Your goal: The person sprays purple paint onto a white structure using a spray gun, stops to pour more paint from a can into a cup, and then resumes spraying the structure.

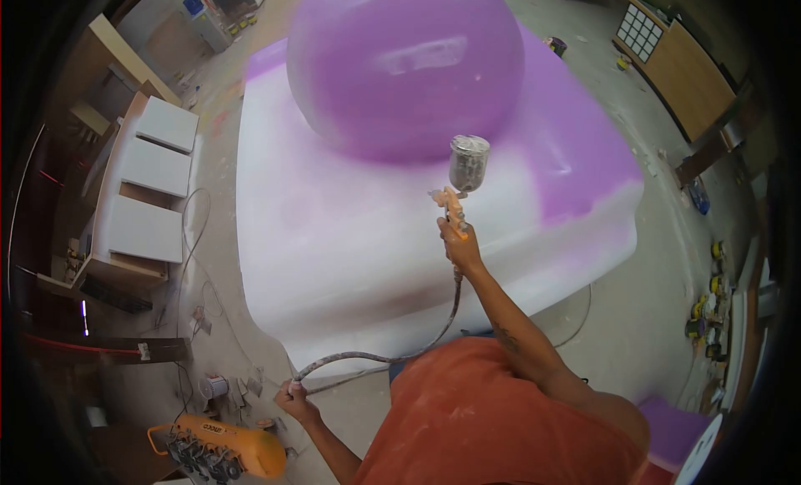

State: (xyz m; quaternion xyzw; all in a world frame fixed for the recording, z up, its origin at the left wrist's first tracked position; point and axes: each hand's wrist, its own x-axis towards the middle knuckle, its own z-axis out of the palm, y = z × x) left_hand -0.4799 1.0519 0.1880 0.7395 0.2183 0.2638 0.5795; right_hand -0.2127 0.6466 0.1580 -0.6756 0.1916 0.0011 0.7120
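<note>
My right hand (461,247) is wrapped round the grip of a spray gun (451,208), orange-smeared, with a silver paint cup (470,163) on top. The gun points left, over a large white and purple block (350,226). On that block rests a big rounded purple form (409,68), its left side paler. Purple covers the block's right part; the front and left are mostly white. A dark, paint-spotted hose (455,305) runs from the gun's base down to the left. My left hand (297,401) is closed round this hose near the block's front left corner.
An orange air compressor (225,445) stands at lower left, near a small can (214,387). White panels (150,168) rest on a wooden cabinet at left. Thin hoses trail over the floor. Several paint cans (701,310) line the right side, with a wooden board (680,68) beyond.
</note>
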